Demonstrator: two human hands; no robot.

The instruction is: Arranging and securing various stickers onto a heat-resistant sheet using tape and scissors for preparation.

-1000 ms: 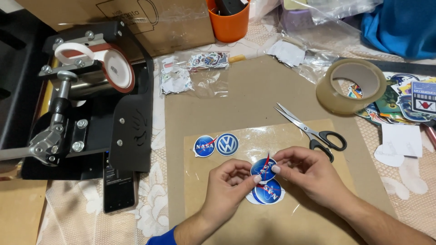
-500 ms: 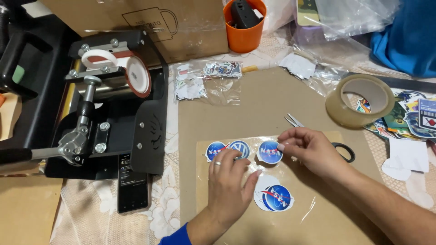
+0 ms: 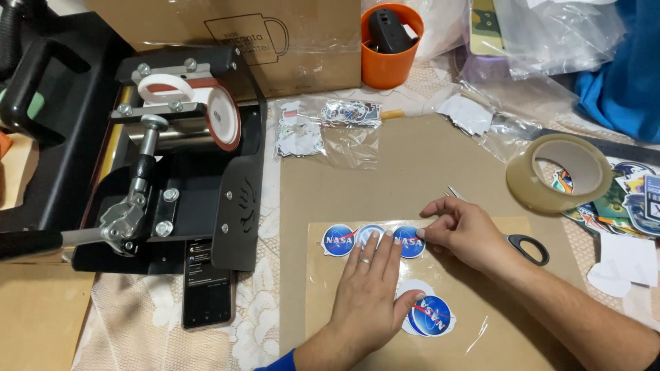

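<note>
— Left hand (image 3: 368, 292)?
— Flat, palm down, fingers spread on the clear plastic sheet (image 3: 474, 330), fingertips at the row of round stickers. Grip wide, holding nothing, only pressing. Thumb touching the lower round blue sticker (image 3: 432, 316).

— Right hand (image 3: 462, 230)?
— Just right of the row, grip narrow, thumb and forefinger pinched on the edge of the rightmost blue sticker (image 3: 409, 241).

— The row itself?
— Three round stickers side by side on the sheet: leftmost blue sticker (image 3: 339, 240), a middle one (image 3: 368, 232) partly hidden under the left fingertips, then the pinched one. All touching or nearly so, lying flat. The lower sticker well apart from the row, near the left thumb.

— Beneath?
— Plastic sheet on a brown cardboard sheet (image 3: 385, 178), cardboard on the lace-covered worktop (image 3: 254, 323).

— Around?
— Scissors (image 3: 526, 246) behind the right hand, mostly hidden, black handle showing. Roll of clear tape (image 3: 558, 173) upright-flat to the right, beside a pile of assorted stickers (image 3: 629, 196). Black mug press (image 3: 172, 158) to the left, a white mug (image 3: 189, 110) clamped inside. Dark phone (image 3: 206, 283) lying just in front of the press. Orange cup (image 3: 390, 51) at the back.
</note>
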